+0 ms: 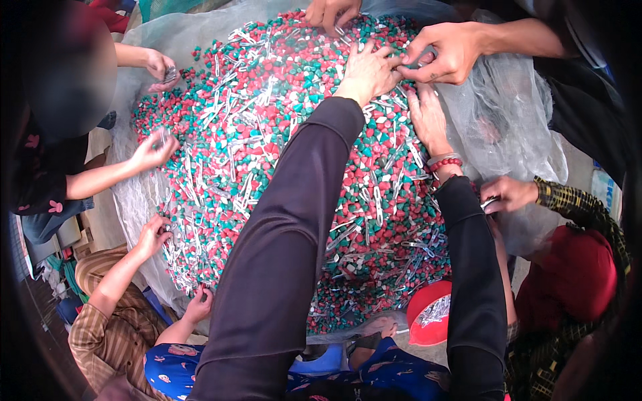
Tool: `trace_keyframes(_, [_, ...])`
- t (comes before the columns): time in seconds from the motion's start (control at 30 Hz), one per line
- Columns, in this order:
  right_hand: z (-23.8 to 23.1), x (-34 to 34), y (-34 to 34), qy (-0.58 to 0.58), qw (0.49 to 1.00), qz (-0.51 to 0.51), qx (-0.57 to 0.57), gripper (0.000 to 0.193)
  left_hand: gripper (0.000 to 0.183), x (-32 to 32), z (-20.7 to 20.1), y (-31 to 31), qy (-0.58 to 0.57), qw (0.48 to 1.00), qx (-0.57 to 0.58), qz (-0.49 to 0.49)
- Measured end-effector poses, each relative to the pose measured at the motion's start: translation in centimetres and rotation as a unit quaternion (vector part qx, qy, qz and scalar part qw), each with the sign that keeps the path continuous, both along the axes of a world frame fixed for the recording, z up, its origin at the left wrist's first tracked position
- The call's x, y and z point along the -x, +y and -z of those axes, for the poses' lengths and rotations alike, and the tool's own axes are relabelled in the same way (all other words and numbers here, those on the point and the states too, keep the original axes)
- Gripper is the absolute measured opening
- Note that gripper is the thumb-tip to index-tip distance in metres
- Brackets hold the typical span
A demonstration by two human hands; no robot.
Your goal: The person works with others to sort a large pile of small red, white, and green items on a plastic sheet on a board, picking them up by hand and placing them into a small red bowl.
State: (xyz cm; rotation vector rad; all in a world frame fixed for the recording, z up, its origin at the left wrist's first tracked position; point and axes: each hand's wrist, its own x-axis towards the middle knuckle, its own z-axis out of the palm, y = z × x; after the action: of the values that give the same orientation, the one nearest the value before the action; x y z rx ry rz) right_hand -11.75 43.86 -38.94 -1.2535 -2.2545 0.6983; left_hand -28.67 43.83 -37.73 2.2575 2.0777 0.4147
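Observation:
A wide heap of small red, green and white pieces [277, 110], many of them cone-like, lies before me, mixed with long pale narrow loop-shaped pieces [378, 204]. My left hand [368, 70], in a black sleeve, rests on the far part of the heap with its fingers spread. Just right of it, my right hand [428, 120] lies on the heap's edge, fingers stretched forward, a red bead bracelet at its wrist. Nothing shows held in either hand, though their undersides are hidden. Another person's hand [448, 53] almost touches my left fingertips.
Thin translucent sheeting [501, 113] lies under the heap. Other people's hands work around it: at the far edge [332, 13], on the left [154, 150] and on the right [508, 194]. A red bowl [416, 304] with pale pieces stands near my right forearm.

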Motion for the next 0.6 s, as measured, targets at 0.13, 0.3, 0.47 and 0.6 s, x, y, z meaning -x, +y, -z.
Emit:
trace_keyframes(0.13, [-1.4, -0.7, -3.5, 0.002, 0.998, -0.046, 0.032, 0.042, 0.036, 1.2, -1.2, -2.0, -0.008, 0.988, 0.14, 0.071])
trace_keyframes(0.3, [-3.0, -0.8, -10.2, 0.012, 0.991, -0.095, 0.095, 0.044, 0.036, 4.4, -2.0, -8.0, 0.051, 0.971, 0.195, 0.13])
trace_keyframes(0.47, [-3.9, 0.6, -18.3, 0.031, 0.985, -0.152, 0.081, 0.047, 0.037, 6.5, -6.9, -16.0, 0.17, 0.941, 0.22, 0.194])
trace_keyframes(0.6, [-6.8, 2.6, -23.9, -0.03, 0.98, -0.171, 0.1, 0.055, 0.042, 9.0, -8.0, -22.8, 0.137, 0.959, 0.136, 0.205])
